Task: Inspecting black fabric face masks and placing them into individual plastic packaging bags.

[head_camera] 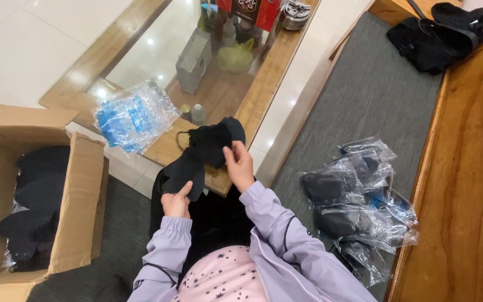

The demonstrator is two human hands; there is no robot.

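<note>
Head view: the black garment (pixel 202 154) slants between both pinching hands, left hand (pixel 175 202) low, right hand (pixel 240 165) higher over the table's near edge (pixel 219 187).

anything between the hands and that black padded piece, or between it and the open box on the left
Nothing visible. Both the left hand and right hand already grip the black padded garment directly. Between it and the open cardboard box lies only open air; the blue plastic bag sits farther back on the glass-topped table.

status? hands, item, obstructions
Left hand and right hand both grip black padded garment. Held above table edge. Nothing blocking.
</note>
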